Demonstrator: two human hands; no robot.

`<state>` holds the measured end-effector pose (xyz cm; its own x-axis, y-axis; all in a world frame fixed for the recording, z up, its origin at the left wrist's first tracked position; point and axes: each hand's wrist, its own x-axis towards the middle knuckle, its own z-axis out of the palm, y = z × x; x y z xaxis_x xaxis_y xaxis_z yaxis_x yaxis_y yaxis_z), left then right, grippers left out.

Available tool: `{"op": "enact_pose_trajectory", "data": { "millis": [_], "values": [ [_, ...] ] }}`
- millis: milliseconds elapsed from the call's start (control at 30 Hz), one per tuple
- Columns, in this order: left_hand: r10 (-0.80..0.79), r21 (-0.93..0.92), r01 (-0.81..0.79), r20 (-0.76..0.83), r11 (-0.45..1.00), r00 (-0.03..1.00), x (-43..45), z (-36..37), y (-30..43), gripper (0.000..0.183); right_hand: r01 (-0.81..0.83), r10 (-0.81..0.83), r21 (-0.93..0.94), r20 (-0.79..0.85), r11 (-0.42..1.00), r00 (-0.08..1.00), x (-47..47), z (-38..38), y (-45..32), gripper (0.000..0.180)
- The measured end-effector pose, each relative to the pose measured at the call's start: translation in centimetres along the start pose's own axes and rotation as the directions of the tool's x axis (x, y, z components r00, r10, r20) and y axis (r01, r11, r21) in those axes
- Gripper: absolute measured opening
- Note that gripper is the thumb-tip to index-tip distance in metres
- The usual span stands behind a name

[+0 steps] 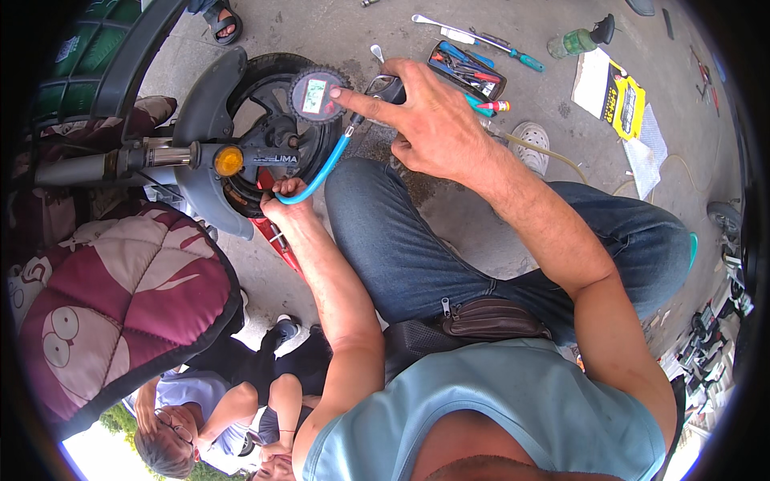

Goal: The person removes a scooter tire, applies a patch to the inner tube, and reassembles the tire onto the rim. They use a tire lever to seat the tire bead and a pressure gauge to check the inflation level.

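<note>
My right hand (427, 114) grips the black handle of a digital tire inflator gauge (319, 94), its index finger reaching to the gauge's round face beside the lit display. From the gauge a blue hose (325, 171) curves down to my left hand (287, 197), whose fingers close on the hose end at the tire's lower edge. The black wheel (328, 141) has a spoked rim and sits beneath a grey mudguard (201, 144). A fork leg with a round orange reflector (228, 161) runs across it. The tire valve is hidden.
An open tool tray (468, 69), a long screwdriver-like tool (529, 62), a green bottle (574, 43) and yellow-black packaging (627, 108) lie or stand on the floor. A red metal stand (274, 240) is below the wheel. A quilted cover (129, 300) and seated people are at lower left.
</note>
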<state>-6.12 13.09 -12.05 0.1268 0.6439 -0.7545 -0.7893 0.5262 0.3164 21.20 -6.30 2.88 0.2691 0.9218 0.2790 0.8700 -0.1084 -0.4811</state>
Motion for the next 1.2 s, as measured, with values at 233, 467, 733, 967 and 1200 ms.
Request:
{"op": "enact_pose_trajectory", "data": {
  "millis": [233, 467, 733, 967, 1200],
  "values": [
    [0.042, 0.007, -0.041, -0.055, 0.999, 0.998, 0.7, -0.4, 0.1, 0.056, 0.012, -0.012, 0.002, -0.024, 1.000, 1.000, -0.1, 0.6, 0.4, 0.102],
    [0.036, 0.004, -0.036, -0.045, 0.999, 0.998, 0.9, -0.4, 0.1, 0.053, 0.006, -0.006, 0.007, -0.016, 1.000, 1.000, -0.3, 0.5, 0.6, 0.107],
    [0.039, 0.008, -0.039, -0.034, 0.999, 0.999, 1.2, -0.9, 0.5, 0.047, 0.006, -0.006, 0.004, 0.040, 1.000, 0.999, -0.3, -0.1, 0.6, 0.117],
    [0.049, 0.015, -0.049, -0.036, 0.999, 0.998, 0.9, -0.7, 0.4, 0.047, 0.003, -0.003, 0.007, 0.042, 1.000, 0.999, -0.2, -0.1, 0.6, 0.117],
    [0.049, 0.014, -0.049, -0.023, 0.999, 0.999, 0.3, -0.2, 0.1, 0.047, 0.001, -0.001, 0.000, 0.039, 1.000, 0.999, -0.3, 0.1, 0.6, 0.117]
  ]
}}
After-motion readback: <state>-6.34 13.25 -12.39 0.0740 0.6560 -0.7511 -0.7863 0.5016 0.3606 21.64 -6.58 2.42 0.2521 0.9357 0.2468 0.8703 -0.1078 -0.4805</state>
